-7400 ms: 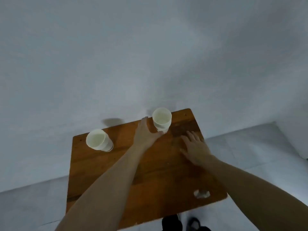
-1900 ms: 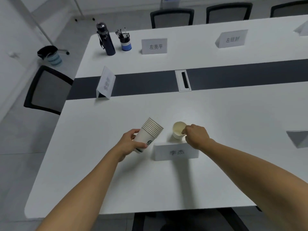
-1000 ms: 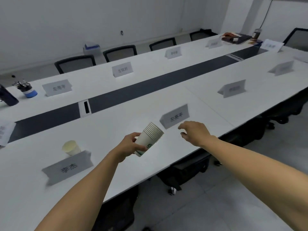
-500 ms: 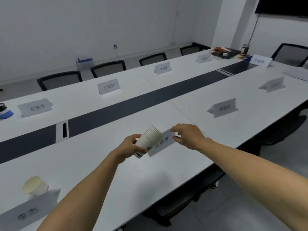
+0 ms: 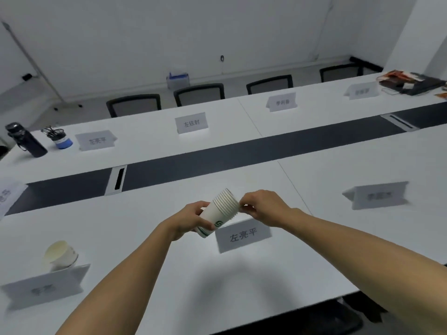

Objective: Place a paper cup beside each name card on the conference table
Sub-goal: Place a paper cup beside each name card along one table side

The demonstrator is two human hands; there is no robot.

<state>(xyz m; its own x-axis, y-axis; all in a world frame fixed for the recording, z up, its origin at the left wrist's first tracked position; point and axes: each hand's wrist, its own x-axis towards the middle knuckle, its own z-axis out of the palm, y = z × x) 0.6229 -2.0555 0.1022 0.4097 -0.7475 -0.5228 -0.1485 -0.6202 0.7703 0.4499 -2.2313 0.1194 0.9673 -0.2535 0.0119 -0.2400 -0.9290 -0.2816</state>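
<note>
My left hand (image 5: 193, 220) grips a tilted stack of white paper cups (image 5: 219, 211) with a green logo, held above the white conference table (image 5: 145, 274). My right hand (image 5: 262, 206) pinches the rim of the top cup in the stack. Just below the stack stands a white name card (image 5: 243, 235). One single paper cup (image 5: 60, 255) stands behind another name card (image 5: 46, 286) at the near left. A third name card (image 5: 379, 195) stands to the right with no cup by it.
Across the dark centre strip (image 5: 217, 158) stand more name cards (image 5: 192, 122), a black bottle (image 5: 25, 140) and a blue pen holder (image 5: 59, 139). Black chairs (image 5: 199, 94) line the far side. Papers and a dark folder (image 5: 416, 83) lie at the far right.
My view swung left and down over the second name card. My right hand moved from beside the card up onto the rim of the cup stack. The left hand kept hold of the stack.
</note>
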